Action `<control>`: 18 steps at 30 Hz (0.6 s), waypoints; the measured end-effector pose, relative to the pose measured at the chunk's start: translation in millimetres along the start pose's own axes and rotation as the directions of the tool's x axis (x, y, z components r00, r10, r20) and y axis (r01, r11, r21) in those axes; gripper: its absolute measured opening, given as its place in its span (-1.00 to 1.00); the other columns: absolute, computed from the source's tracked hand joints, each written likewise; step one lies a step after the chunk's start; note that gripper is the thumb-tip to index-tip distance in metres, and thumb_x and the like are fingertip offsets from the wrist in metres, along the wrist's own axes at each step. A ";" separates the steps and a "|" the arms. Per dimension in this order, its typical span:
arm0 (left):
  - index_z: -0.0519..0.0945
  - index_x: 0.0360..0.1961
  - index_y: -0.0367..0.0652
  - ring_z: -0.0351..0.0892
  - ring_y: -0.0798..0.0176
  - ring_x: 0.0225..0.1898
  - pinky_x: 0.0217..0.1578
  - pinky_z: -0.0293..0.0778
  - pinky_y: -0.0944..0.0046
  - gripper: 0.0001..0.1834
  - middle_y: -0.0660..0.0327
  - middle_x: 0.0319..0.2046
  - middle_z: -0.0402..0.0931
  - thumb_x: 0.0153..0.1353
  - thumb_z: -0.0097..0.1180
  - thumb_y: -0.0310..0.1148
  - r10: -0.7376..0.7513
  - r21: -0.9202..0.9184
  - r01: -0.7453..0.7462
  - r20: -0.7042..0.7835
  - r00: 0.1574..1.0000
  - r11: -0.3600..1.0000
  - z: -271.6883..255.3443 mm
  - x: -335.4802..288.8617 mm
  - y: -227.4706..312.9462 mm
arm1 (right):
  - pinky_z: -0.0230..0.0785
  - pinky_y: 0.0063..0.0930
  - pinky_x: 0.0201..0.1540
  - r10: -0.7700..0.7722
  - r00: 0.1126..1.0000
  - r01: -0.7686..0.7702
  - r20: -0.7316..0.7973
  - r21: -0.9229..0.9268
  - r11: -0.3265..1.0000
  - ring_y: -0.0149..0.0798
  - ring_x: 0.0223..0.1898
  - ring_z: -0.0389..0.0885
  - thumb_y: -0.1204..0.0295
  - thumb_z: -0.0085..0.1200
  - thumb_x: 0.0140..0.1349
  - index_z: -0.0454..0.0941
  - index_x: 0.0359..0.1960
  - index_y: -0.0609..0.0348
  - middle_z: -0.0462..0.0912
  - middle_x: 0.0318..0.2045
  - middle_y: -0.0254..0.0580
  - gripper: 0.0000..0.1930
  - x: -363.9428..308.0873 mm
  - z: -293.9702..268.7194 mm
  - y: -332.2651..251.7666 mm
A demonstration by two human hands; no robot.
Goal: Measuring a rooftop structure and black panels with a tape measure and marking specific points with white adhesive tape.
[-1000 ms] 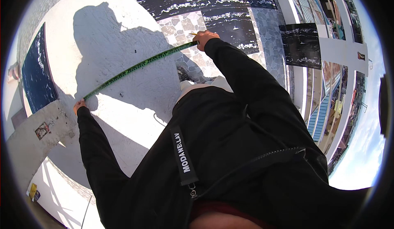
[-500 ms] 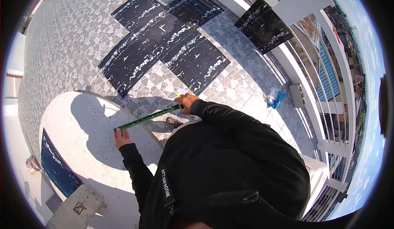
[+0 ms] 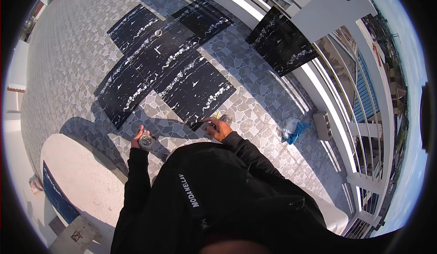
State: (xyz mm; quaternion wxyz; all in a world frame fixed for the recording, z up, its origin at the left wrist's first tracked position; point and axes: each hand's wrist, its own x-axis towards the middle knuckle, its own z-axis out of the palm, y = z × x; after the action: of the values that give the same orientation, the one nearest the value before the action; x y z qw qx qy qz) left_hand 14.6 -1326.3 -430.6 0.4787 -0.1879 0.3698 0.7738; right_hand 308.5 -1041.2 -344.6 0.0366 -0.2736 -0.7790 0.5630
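My left hand [image 3: 140,138] is shut on a round tape measure [image 3: 146,141], held in front of my black jacket. To its right, my right hand [image 3: 217,127] grips a small object with a yellow tip [image 3: 219,117]; what it is cannot be told. No tape is stretched between the hands. Both hands hover above the grey stone-pattern floor [image 3: 73,58], just in front of several black marbled tiles [image 3: 173,67] laid flat on it.
Another black tile [image 3: 282,40] leans against the white railing [image 3: 359,117] at right. A blue and clear bag [image 3: 291,130] and a small grey block [image 3: 322,125] lie by the railing. A white curved slab [image 3: 77,181] lies at lower left.
The green tape stretched between my hands is gone from view and the case sits in my left hand. My hands have come closer together, and the view has lifted off the white slab toward the tiles.
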 end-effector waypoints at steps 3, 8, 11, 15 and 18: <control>0.56 -0.13 -0.07 0.58 0.10 -0.28 -0.21 0.55 0.02 -0.83 0.13 -0.35 0.57 0.30 0.05 -0.32 0.115 -0.134 -0.139 -0.169 0.979 0.981 -41.2 -13.4 6.3 | 0.52 -0.39 -0.23 -0.040 0.999 0.039 -0.016 -0.051 0.998 -0.23 -0.33 0.70 0.53 -0.10 0.30 0.41 0.00 0.24 0.69 -0.29 -0.04 -0.75 -3.2 -81.2 33.3; 0.59 -0.26 0.06 0.58 0.14 -0.28 -0.04 0.42 -0.16 -0.82 0.27 -0.34 0.61 0.26 -0.02 -0.19 0.100 -0.173 -0.198 -0.456 0.884 0.965 -64.5 -46.9 -12.8 | 0.53 -0.41 -0.35 0.284 0.950 -0.289 0.131 0.017 0.957 -0.24 -0.48 0.68 0.36 -0.17 0.39 0.40 0.05 0.19 0.69 -0.38 -0.02 -0.72 37.5 -219.1 56.5; 0.58 -0.28 0.14 0.56 0.16 -0.24 -0.09 0.41 -0.20 -0.85 0.33 -0.32 0.61 0.28 -0.03 -0.17 0.046 -0.109 -0.172 -0.707 0.705 0.979 17.2 -10.6 -49.7 | 0.52 -0.25 -0.26 0.325 0.943 -0.302 0.069 -0.230 0.925 -0.11 -0.37 0.69 0.23 -0.10 0.37 0.50 0.01 0.02 0.70 -0.37 -0.05 -0.71 78.9 -273.1 90.3; 0.54 -0.09 0.28 0.49 0.15 -0.12 -0.05 0.31 -0.34 -0.80 0.36 -0.20 0.53 0.34 -0.05 -0.06 -0.197 -0.150 0.130 -0.671 0.715 0.980 34.0 55.4 -70.1 | 0.48 -0.07 -0.20 0.254 0.967 -0.221 0.010 -0.457 0.862 0.15 -0.27 0.64 0.11 0.00 0.30 0.57 -0.14 -0.03 0.68 -0.37 -0.03 -0.72 156.3 -328.3 84.2; 0.31 0.26 0.42 0.52 -0.12 -0.31 -0.36 0.44 -0.37 -0.53 0.23 -0.18 0.51 0.36 -0.21 -0.29 -0.207 0.114 0.354 -0.631 0.748 0.928 55.7 172.8 -57.3 | 0.47 -0.08 -0.23 0.204 0.978 -0.202 -0.043 -0.448 0.871 0.15 -0.29 0.63 0.25 0.02 0.26 0.55 -0.25 0.09 0.65 -0.41 0.04 -0.80 218.0 -374.6 101.4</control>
State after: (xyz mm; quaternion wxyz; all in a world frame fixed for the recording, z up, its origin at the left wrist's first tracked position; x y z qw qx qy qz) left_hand -12.8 -1165.1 -528.0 0.4639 -0.4243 0.5567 0.5431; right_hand 299.5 -596.3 -354.1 -0.0892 -0.3533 -0.8550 0.3692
